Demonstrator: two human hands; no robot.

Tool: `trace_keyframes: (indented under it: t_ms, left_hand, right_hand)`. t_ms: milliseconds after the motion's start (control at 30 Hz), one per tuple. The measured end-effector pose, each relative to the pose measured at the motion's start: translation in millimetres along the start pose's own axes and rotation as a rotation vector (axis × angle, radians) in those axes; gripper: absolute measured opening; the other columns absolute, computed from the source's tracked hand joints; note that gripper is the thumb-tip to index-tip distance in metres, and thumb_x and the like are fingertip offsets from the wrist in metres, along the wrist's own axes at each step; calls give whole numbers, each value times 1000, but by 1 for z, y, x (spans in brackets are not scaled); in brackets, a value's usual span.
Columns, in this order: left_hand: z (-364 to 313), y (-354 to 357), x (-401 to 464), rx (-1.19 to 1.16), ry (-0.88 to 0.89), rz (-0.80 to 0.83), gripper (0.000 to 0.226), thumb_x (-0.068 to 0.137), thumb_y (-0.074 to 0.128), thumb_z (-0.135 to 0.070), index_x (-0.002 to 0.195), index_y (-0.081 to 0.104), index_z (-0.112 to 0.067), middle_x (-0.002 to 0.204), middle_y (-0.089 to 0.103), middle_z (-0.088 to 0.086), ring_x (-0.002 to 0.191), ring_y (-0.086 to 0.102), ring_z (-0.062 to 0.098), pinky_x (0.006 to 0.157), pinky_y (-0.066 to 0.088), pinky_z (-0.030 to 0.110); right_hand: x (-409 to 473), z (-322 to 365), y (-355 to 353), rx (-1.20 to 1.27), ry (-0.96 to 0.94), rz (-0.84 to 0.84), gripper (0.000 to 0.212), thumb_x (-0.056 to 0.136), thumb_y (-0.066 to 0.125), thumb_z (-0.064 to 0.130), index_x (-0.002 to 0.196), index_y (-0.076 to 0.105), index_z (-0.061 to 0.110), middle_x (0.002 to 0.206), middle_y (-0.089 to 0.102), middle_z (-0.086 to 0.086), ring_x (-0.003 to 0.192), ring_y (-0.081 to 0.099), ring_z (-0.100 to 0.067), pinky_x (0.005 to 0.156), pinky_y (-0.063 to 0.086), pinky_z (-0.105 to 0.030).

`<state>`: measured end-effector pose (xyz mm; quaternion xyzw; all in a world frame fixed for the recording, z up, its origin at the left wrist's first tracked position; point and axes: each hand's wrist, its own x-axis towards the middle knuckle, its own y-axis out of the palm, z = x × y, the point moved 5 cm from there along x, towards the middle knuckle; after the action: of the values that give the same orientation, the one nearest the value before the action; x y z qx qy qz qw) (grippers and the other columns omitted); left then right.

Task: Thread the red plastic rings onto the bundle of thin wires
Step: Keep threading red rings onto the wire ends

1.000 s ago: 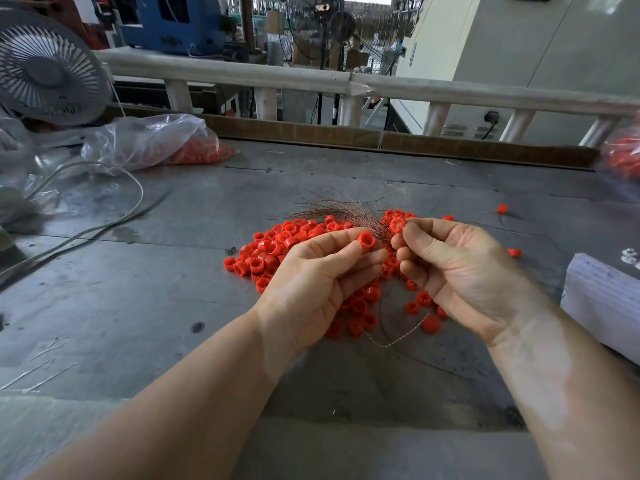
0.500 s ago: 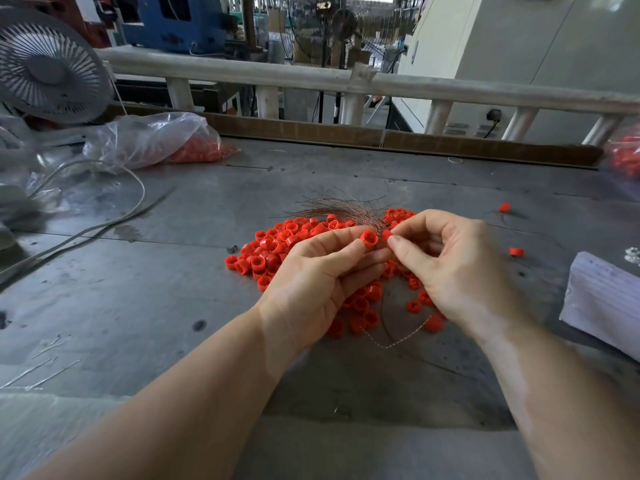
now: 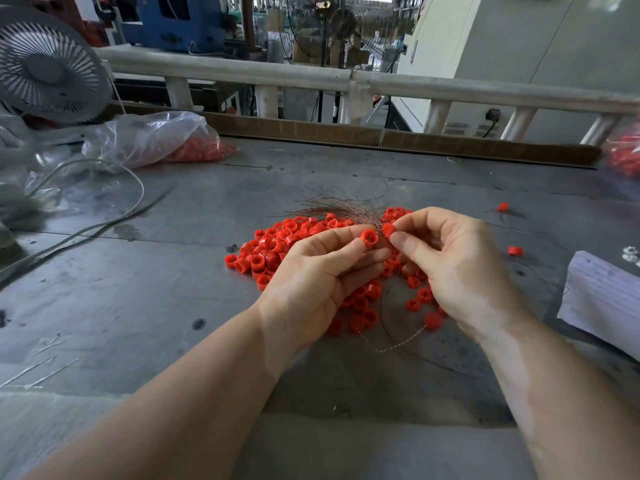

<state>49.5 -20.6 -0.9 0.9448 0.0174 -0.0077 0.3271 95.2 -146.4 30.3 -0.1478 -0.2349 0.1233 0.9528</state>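
A heap of several red plastic rings lies on the grey metal table. A bundle of thin coppery wires fans out over the far side of the heap. My left hand pinches one red ring between thumb and forefinger, its opening facing me. Close to its right, my right hand pinches a second red ring at its fingertips, right where the wire bundle narrows. A single thin wire curves across the table below both hands.
A clear plastic bag with more red rings lies at the back left, beside a fan and loose cables. Stray rings sit to the right. A white paper stack lies at the right edge. A railing runs behind the table.
My right hand has shifted slightly left and now holds a red ring at its fingertips next to the left hand's ring. The left hand has stayed in place with its ring.
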Motion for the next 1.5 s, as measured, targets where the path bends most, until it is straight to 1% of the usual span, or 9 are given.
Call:
trace_keyframes:
  t_ms: [267,467,633,800,967,1067,1200,1367,1500]
  left_hand:
    - [1,-1,1,-1,13,-13,13,87,53,0,93,65,-3,78,70,6,73,70,12,67,57,22]
    - [0,0,1,-2,11,-11,14,87,53,0,93,64,-3,79,70,6,74,70,12,69,57,22]
    - [0,-1,0,-1,4,-15,13,87,53,0,94,64,-3,79,70,7,74,70,12,70,57,23]
    - [0,0,0,-8,1,-11,13,85,54,-1,94,64,-2,78,70,7,73,70,12,69,57,22]
    - [0,0,0,-2,-5,-3,15,83,56,-3,96,64,-2,81,70,7,75,69,12,71,57,22]
    - [-1,1,-1,-1,-2,7,22,72,60,-8,93,65,-3,81,71,7,75,69,11,71,57,22]
    - [1,0,0,-2,-4,13,20,74,58,-7,93,66,-3,81,71,8,75,69,11,74,57,23]
    - [1,-1,0,1,-1,13,23,69,61,-10,92,66,-4,81,71,8,75,70,11,72,57,22]
    - [1,-2,1,5,1,10,20,70,60,-10,88,67,-5,79,72,8,73,70,11,71,57,22]
  right_hand:
    - [1,-5,2,164,43,1,19,86,64,9,74,64,24,56,61,12,54,53,0,51,46,-15]
    - [1,-3,1,141,5,1,17,85,66,12,74,64,25,58,62,13,55,54,1,52,46,-15]
    - [1,-1,-1,62,-46,-8,22,86,65,12,73,64,30,60,62,15,56,54,1,53,45,-14]
    - [1,1,0,0,-80,-7,17,83,65,22,77,65,38,62,63,14,56,53,-6,54,47,-24]
    - [0,5,-1,-23,-101,-17,20,83,69,15,73,63,31,68,65,21,63,58,5,60,42,-8]
    - [-2,10,-1,-64,-113,-23,20,82,70,14,73,63,30,64,64,22,62,58,6,60,41,-6]
    - [-6,19,1,-165,-158,-23,14,82,71,12,75,65,22,56,59,19,59,56,10,58,39,-3]
    - [-8,24,1,-256,-195,-34,10,82,71,11,79,66,19,69,61,15,60,54,9,57,38,-4]
    - [-10,27,0,-302,-245,-54,12,81,72,9,79,66,19,70,61,11,61,54,9,56,37,-3]
